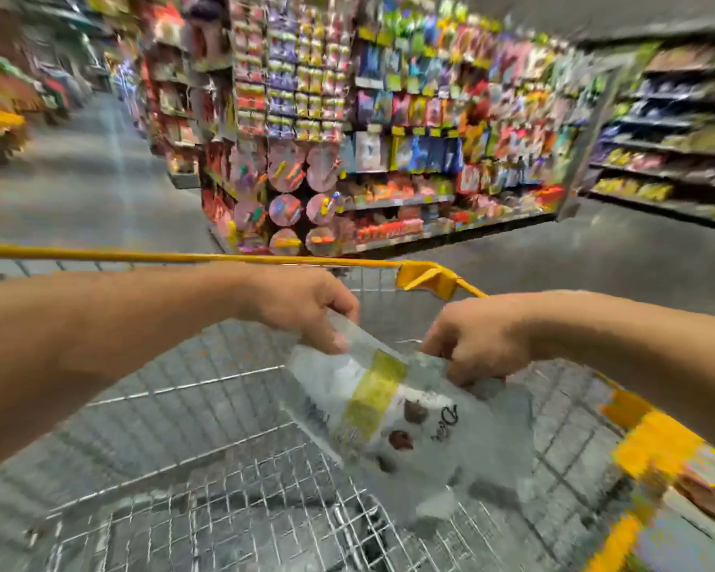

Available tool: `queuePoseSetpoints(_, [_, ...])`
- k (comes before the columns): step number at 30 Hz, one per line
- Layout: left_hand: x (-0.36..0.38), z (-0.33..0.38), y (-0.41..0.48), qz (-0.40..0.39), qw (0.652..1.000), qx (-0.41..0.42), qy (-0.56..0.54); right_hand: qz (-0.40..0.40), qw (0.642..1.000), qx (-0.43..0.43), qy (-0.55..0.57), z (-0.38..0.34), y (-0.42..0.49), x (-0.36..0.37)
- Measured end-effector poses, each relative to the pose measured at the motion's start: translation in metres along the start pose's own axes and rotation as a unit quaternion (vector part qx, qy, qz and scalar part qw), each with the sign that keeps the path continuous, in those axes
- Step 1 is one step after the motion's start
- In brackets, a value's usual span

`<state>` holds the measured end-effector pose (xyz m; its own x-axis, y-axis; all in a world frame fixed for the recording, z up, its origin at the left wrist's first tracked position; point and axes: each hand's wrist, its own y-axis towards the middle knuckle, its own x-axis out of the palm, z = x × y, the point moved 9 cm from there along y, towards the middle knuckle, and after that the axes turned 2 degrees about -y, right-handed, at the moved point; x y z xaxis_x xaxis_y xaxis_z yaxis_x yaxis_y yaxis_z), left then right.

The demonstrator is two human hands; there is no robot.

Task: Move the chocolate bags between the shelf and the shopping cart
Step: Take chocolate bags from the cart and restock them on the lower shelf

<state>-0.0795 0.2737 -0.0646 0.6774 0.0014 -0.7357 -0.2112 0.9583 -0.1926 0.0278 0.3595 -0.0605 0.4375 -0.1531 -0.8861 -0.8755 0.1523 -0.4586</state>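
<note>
A pale silver chocolate bag [393,414] with a yellow-green band and pictures of chocolates hangs tilted over the wire shopping cart [207,480]. My left hand [306,311] pinches its upper left corner. My right hand [475,336] grips its upper right edge. Both arms reach across the cart's yellow rim [141,255]. The lower part of the bag is inside the basket; motion blur hides whether it touches the wire floor. The shelf [409,158] with colourful sweets stands beyond the cart.
A store aisle floor runs away at the upper left. More shelves [677,138] with bagged goods stand at the far right. The cart's yellow corner pieces [430,278] sit near my hands. The whole picture is blurred by motion.
</note>
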Motion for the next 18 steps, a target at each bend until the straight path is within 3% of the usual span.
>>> queuePoseSetpoints(4, [-0.015,0.092,0.035,0.014,0.997,0.066,-0.036,0.14,0.984,0.055,0.096,0.063,-0.078,-0.044])
queuePoseSetpoints(7, [-0.009,0.165,0.063,-0.008,0.988,0.124,-0.092,0.272,0.94,0.1,0.18,0.111,-0.148,-0.074])
queuePoseSetpoints(12, [-0.002,0.283,0.094,-0.042,0.946,0.227,-0.225,0.435,0.864,0.151,0.204,0.164,-0.266,-0.093])
queuePoseSetpoints(15, [0.022,0.339,0.109,-0.055,0.938,0.256,-0.228,0.487,0.81,0.143,0.293,0.185,-0.322,-0.068])
queuePoseSetpoints(18, [0.071,0.39,0.122,-0.128,0.916,0.284,-0.254,0.475,0.759,0.147,0.42,0.206,-0.359,-0.02])
